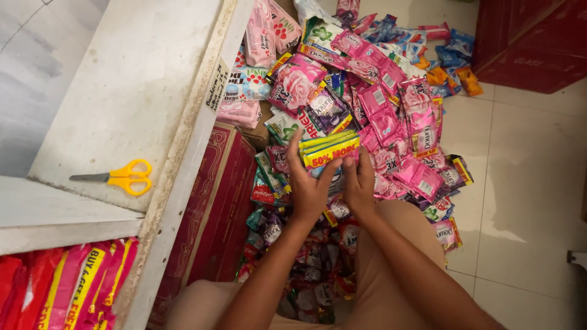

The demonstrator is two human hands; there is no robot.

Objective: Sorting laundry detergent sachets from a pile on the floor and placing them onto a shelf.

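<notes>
Yellow-edged sachets (pixel 329 148) sit stacked between both hands, left hand (pixel 309 190) and right hand (pixel 359 183) closed on them; squaring edges evenly above the pile (pixel 391 116) seems wise.

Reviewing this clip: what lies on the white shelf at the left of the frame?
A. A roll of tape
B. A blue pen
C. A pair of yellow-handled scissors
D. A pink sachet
C: a pair of yellow-handled scissors lies flat on the white shelf, blades pointing left, apart from both hands, which hold a stack of yellow-edged sachets over the pile on the floor.
</notes>
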